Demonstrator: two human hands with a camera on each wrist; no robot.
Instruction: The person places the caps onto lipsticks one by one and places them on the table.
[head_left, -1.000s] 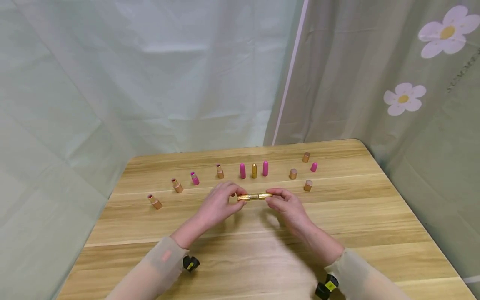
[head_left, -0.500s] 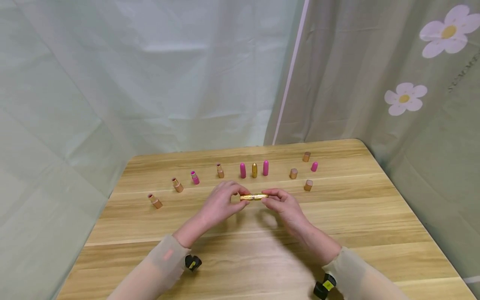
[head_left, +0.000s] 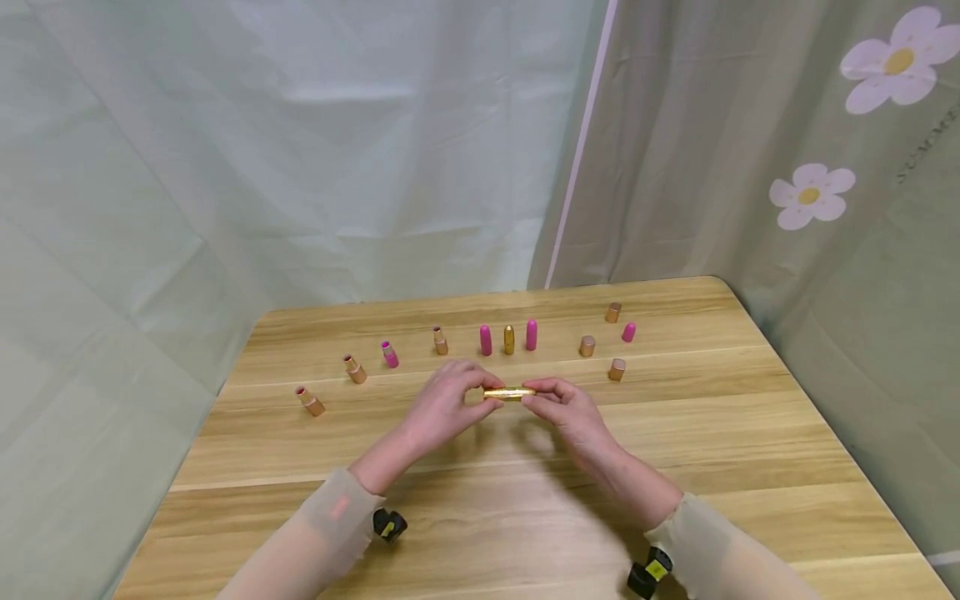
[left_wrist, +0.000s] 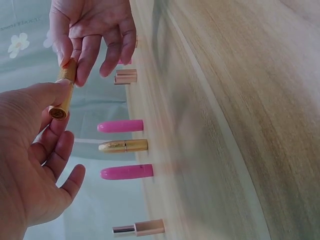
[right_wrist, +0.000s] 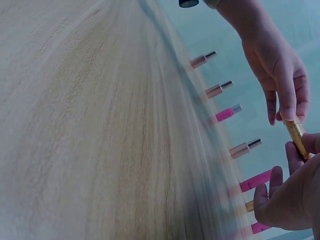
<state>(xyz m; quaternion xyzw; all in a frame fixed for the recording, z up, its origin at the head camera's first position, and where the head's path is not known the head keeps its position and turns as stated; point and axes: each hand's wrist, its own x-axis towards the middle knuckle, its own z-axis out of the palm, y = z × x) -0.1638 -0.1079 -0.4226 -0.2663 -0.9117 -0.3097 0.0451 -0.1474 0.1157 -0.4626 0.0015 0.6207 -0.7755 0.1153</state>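
Above the middle of the table, a gold lipstick (head_left: 510,393) is held level between both hands. My left hand (head_left: 447,404) pinches one end of it with thumb and fingers, and my right hand (head_left: 573,417) pinches the other. In the left wrist view the same gold lipstick (left_wrist: 68,75) looks like one continuous tube, its flat round end towards the camera. Behind the hands stand a pink lipstick (head_left: 486,340), a gold lipstick (head_left: 509,340) and another pink lipstick (head_left: 531,335), all capped and upright.
To the left are uncapped lipsticks: several rose-gold ones, such as this rose-gold lipstick (head_left: 355,369), and one pink uncapped lipstick (head_left: 390,355). Loose caps stand at right, among them a rose-gold cap (head_left: 617,370) and a pink cap (head_left: 628,332). Curtains (head_left: 420,167) hang behind the wooden table (head_left: 735,433).
The hands have come closer together. The gap that showed the gold lipstick's narrower middle has closed, with its cap now pushed against the base. The standing lipsticks and caps have not moved.
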